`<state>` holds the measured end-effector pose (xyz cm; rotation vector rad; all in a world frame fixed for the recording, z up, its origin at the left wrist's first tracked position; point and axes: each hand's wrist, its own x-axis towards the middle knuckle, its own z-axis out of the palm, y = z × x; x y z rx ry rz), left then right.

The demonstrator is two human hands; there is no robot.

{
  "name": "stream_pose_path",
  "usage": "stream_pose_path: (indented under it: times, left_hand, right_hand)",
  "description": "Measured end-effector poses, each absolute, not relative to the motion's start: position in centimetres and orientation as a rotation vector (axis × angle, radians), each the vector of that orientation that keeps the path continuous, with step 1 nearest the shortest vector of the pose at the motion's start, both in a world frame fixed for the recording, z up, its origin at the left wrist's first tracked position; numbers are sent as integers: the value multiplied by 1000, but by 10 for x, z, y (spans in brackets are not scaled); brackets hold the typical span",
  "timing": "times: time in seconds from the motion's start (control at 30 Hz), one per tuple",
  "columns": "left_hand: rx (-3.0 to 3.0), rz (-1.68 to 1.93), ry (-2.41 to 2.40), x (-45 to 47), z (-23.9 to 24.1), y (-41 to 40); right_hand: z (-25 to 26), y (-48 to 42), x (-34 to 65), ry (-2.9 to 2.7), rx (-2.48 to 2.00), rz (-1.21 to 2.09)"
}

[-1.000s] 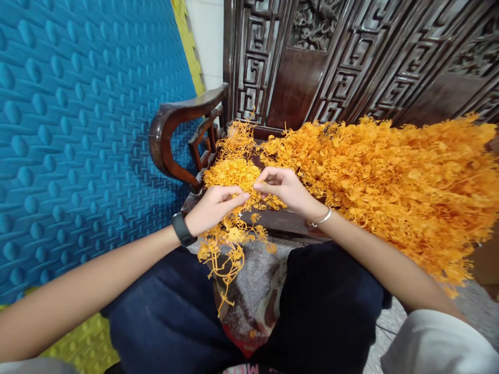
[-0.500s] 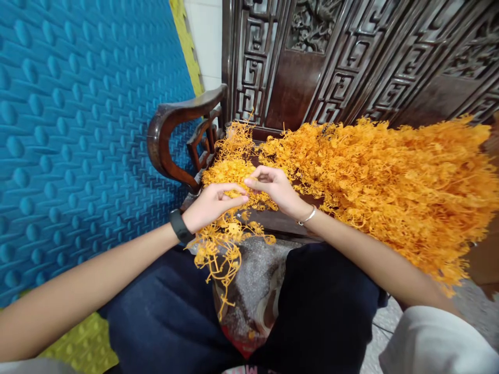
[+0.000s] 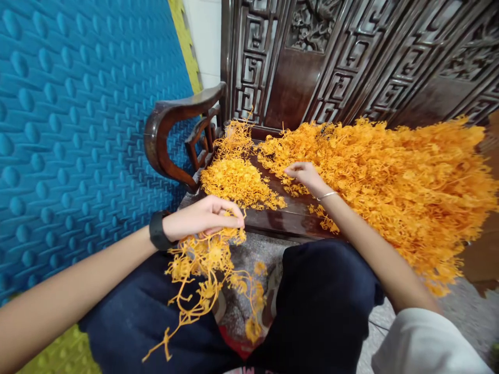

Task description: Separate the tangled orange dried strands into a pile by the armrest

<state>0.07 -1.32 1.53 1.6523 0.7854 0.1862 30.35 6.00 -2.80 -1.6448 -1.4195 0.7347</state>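
My left hand (image 3: 208, 215) is closed around a bunch of orange plastic flower sprigs (image 3: 212, 257). Their thin branching stems dangle over my lap. Out at the near-left edge of the large orange sprig pile (image 3: 390, 176) is my right hand (image 3: 306, 176), its fingers drawn together; whatever is between the fingertips cannot be made out. A smaller heap of loose orange pieces (image 3: 237, 182) lies on the dark wooden seat (image 3: 273, 221), just beyond my left hand.
The bench has a curved wooden armrest (image 3: 156, 135) at left and a carved lattice backrest (image 3: 296, 83) behind. Blue textured foam matting (image 3: 78, 156) rises beside the armrest. A brown cardboard piece (image 3: 481, 259) stands at far right. My knees are close to the seat's front edge.
My hands have parted. The left came back toward my lap with the sprigs, while the right moved rightward to the big pile. The small heap is now more exposed.
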Motion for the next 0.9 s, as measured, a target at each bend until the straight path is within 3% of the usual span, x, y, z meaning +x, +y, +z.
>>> stream_pose_path:
  times: [0.2,0.4,0.6,0.77,0.9]
  left_hand:
    - [1581,229,928,-3,9,-2]
    - [1655,231,954,1,7,1]
    - [1674,303,905,4,1,7]
    - [1626,329,938,6,1,8]
    - [1595,365,939,8,3,8]
  right_hand:
    - [-67,61,309,-1700,-1770,852]
    - [-74,63,301,-1880,-1686,978]
    - [-40,48,275,-1929,-1545,981]
    - [6,13,230,-2108,-1093,1264]
    - [15,-2,212,-2319,-1120,1439]
